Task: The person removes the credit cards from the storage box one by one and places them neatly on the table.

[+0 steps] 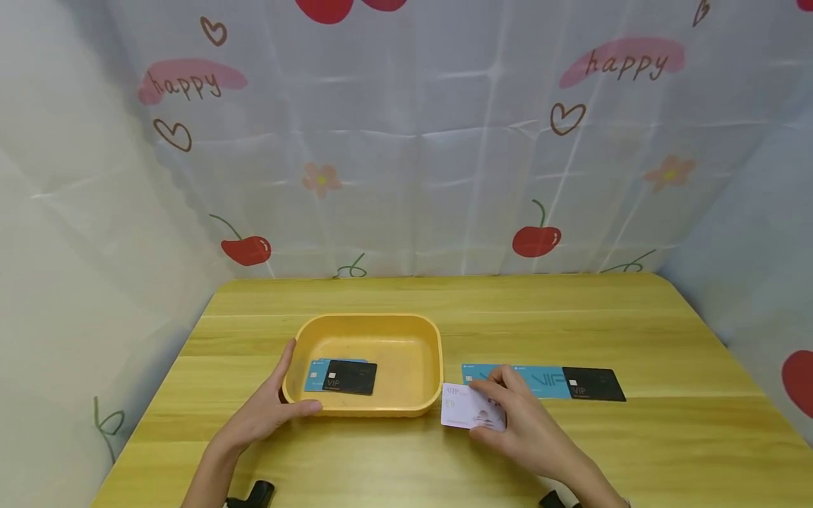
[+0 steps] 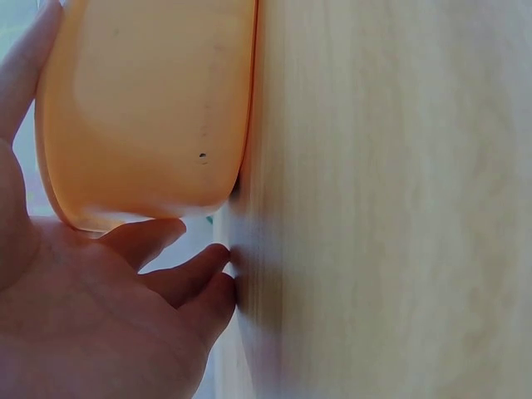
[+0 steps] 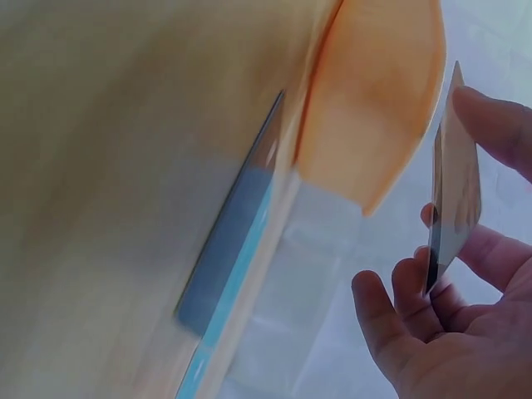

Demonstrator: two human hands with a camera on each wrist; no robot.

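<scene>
A yellow tray (image 1: 406,346) (image 2: 150,108) sits on the wooden table (image 1: 444,296) with a blue card (image 1: 314,374) and a black VIP card (image 1: 351,377) inside. My left hand (image 1: 279,395) (image 2: 100,316) holds the tray's near left corner, thumb on the front wall and index finger along the left side. Just right of the tray, my right hand (image 1: 492,409) (image 3: 432,274) pinches a white card (image 1: 462,408) (image 3: 455,174), lifted slightly off the table. Behind it lies a row of two blue cards (image 1: 540,381) and a black card (image 1: 593,384).
A cherry-print cloth (image 1: 406,141) walls in the table at the back and both sides. Two small black items (image 1: 254,492) sit near my wrists at the near edge. In the right wrist view the tray's corner (image 3: 374,100) and a blurred blue card (image 3: 233,249) show.
</scene>
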